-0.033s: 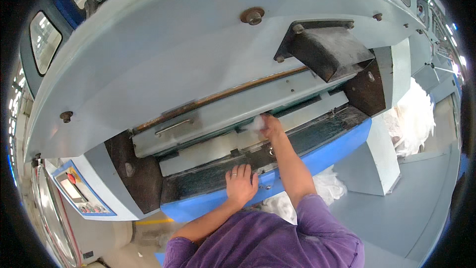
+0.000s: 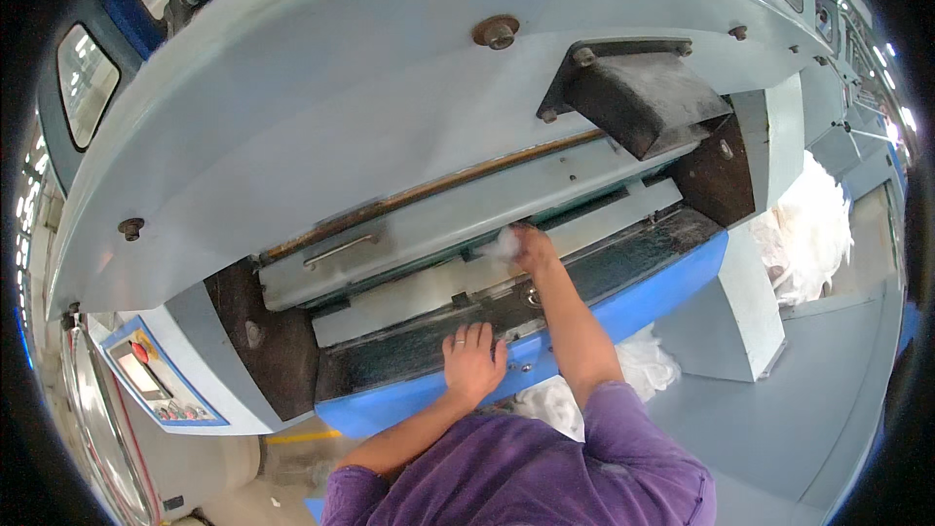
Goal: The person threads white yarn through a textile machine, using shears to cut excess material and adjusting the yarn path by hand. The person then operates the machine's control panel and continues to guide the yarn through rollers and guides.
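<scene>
White fluff [image 2: 505, 243] left of right grip [image 2: 531, 247]

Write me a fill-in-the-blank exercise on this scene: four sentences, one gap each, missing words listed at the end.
1. The fluff in the right hand is ____ in colour.
2. The left hand wears a ____ on one finger.
3. The person's shirt is ____ in colour.
4. The control panel with the red button is on the ____ side of the picture.

Missing words: white; ring; purple; left.
</scene>
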`<state>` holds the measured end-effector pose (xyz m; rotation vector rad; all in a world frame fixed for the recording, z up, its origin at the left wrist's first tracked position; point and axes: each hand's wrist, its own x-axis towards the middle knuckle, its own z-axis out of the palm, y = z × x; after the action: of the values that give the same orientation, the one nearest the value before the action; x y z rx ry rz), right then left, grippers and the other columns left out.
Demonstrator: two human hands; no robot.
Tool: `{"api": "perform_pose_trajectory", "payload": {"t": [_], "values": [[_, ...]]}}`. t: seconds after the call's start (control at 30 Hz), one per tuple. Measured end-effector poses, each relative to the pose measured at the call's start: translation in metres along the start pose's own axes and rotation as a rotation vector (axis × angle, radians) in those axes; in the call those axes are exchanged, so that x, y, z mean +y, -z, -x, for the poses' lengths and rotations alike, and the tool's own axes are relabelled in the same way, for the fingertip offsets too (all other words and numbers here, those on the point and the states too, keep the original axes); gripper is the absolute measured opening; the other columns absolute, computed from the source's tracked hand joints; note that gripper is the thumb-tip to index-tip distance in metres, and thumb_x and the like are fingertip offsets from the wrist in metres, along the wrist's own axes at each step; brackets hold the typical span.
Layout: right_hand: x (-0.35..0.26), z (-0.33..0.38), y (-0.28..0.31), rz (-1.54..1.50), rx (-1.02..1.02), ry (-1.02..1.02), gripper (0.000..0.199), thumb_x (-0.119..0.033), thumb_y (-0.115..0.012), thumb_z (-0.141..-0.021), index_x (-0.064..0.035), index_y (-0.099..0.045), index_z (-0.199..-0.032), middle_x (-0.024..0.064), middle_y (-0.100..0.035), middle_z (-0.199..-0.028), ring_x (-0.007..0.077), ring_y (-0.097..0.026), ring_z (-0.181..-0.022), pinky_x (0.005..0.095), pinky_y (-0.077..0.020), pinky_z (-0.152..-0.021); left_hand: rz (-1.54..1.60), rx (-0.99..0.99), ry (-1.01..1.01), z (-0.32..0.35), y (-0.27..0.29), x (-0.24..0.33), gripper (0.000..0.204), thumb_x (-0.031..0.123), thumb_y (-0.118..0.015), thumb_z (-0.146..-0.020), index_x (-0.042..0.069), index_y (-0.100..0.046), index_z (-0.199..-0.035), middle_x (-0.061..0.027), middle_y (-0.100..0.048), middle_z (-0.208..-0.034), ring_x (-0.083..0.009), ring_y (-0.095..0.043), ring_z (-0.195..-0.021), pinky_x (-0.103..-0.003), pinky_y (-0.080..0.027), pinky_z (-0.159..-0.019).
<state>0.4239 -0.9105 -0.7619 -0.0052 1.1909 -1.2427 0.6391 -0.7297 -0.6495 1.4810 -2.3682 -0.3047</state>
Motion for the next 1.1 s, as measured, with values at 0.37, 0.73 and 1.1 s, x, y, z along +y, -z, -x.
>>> {"api": "perform_pose_trajectory", "payload": {"t": [0.37, 0.73, 1.1], "values": [[-0.016, 0.191, 0.036, 0.671, -0.113, 0.423, 0.017, -0.012, -0.070, -0.084, -0.0031, -0.068, -0.099, 0.0016, -0.066, -0.087, 0.0093, -0.058, -0.076, 0.0256, -0.0465, -0.069, 0.928, -0.262, 0.514, -0.056, -0.051, -0.047, 0.048, 0.030, -0.064, -0.086, 0.003, -0.055, -0.125, -0.0139, -0.062, -0.115, -0.0314, -0.059, -0.105, -0.041, -0.046, -0.088], [0.000, 0.363, 0.073, 1.049, -0.055, 0.508, 0.019, -0.010, -0.074, -0.081, -0.0047, -0.070, -0.099, 0.0033, -0.067, -0.092, 0.0121, -0.061, -0.087, 0.0283, -0.0479, -0.079, 2.180, -0.567, 1.096, -0.200, -0.102, -0.036, 0.041, 0.024, -0.069, -0.085, 0.006, -0.056, -0.120, -0.0127, -0.059, -0.111, -0.0295, -0.058, -0.101, -0.045, -0.048, -0.093], [-0.064, 0.334, 0.119, 0.452, 0.122, 0.394, 0.040, -0.008, -0.070, -0.081, 0.0006, -0.062, -0.119, 0.0062, -0.067, -0.109, 0.0135, -0.061, -0.098, 0.0276, -0.0467, -0.087, 2.003, -0.789, 0.666, -0.165, -0.109, -0.008, 0.022, 0.016, -0.059, -0.092, 0.006, -0.062, -0.111, -0.0078, -0.063, -0.097, -0.0229, -0.060, -0.086, -0.040, -0.053, -0.074]]}}
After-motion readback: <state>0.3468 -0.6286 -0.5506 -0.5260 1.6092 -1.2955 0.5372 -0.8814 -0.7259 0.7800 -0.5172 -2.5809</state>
